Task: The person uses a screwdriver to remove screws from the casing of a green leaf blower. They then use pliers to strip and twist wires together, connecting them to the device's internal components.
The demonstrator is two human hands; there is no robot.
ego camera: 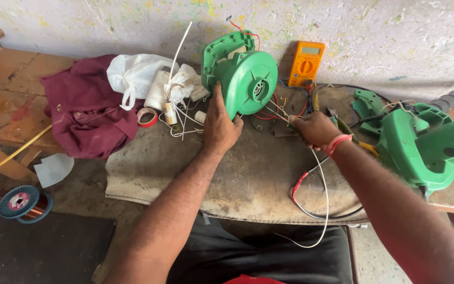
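A green plastic blower housing (pixel 244 76) stands on edge on a worn cloth mat (pixel 248 173) on the bench. My left hand (pixel 219 125) grips its lower left rim, thumb up against the shell. My right hand (pixel 315 129) pinches white and red wires (pixel 282 111) that run out of the housing's right side. A long white wire (pixel 326 184) and a red-sleeved black lead (pixel 299 185) trail from that hand down over the mat's front edge.
A second green blower (pixel 426 142) lies at the right with a loose green cover (pixel 368 108). An orange multimeter (pixel 305 63) leans on the wall. Maroon cloth (pixel 88 110), white bag (pixel 135 73), thread spools (pixel 157 92), red tape roll (pixel 147 117), copper wire reel (pixel 23 203) at left.
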